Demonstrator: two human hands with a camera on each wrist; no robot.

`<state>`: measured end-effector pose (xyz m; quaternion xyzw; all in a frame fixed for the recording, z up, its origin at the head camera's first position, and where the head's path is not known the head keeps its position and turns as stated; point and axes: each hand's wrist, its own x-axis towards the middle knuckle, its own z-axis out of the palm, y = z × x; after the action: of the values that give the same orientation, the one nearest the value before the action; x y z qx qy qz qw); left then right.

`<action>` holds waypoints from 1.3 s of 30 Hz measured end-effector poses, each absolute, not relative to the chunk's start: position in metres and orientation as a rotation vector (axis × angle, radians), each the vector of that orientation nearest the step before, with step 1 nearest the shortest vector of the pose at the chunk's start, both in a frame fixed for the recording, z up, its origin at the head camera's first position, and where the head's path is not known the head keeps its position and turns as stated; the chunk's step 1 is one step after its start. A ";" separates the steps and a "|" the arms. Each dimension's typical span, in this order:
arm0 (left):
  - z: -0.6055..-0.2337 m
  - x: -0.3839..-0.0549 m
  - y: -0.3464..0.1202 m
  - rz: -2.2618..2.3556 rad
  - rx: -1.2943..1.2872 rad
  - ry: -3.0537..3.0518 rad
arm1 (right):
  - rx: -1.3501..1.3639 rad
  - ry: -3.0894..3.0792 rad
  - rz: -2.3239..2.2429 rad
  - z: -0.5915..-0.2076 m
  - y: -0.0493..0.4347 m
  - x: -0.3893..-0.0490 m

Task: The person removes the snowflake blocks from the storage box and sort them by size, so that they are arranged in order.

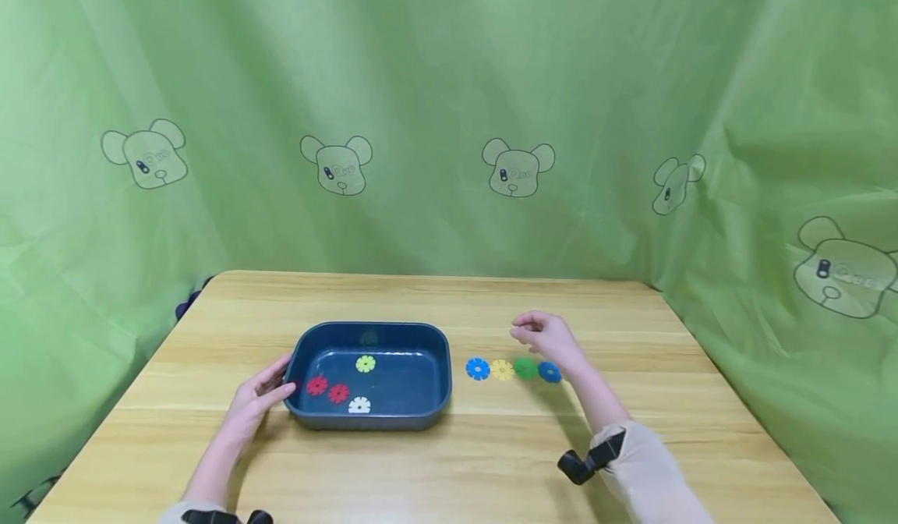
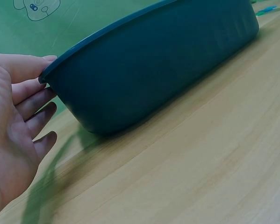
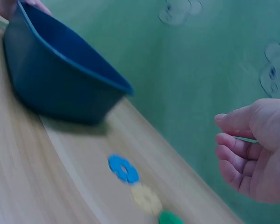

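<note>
My left hand (image 1: 256, 399) grips the left rim of a dark blue rectangular tub (image 1: 372, 423), thumb over the edge and fingers outside, as the left wrist view shows close up. Inside the tub lie two red snowflake discs (image 1: 339, 394), a yellow-green disc (image 1: 365, 363) and a white disc (image 1: 359, 405). Above the table, right of the tub, my right hand (image 1: 550, 338) hovers with loosely bent fingers and nothing visible in them. Near it, a row of discs on the table runs blue (image 1: 478, 369), yellow (image 1: 502, 369), green (image 1: 525, 367), then another blue disc (image 1: 550, 372).
The wooden table (image 1: 435, 477) carries the tub left of centre. Behind it and along both sides hangs a green curtain (image 1: 428, 228) printed with bear heads. A black strap (image 1: 592, 458) circles the right sleeve.
</note>
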<state>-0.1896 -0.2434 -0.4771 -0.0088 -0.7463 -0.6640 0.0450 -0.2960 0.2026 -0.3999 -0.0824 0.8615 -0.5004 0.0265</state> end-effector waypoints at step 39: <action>-0.478 -0.192 -0.245 -1.990 -0.027 -2.298 | -0.692 2.411 -1.176 -0.449 -0.007 -0.272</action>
<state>-0.1920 -0.2446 -0.4779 -0.0088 -0.7549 -0.6538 0.0508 -0.2721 -0.0066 -0.4495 -0.2455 0.8553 -0.4172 0.1847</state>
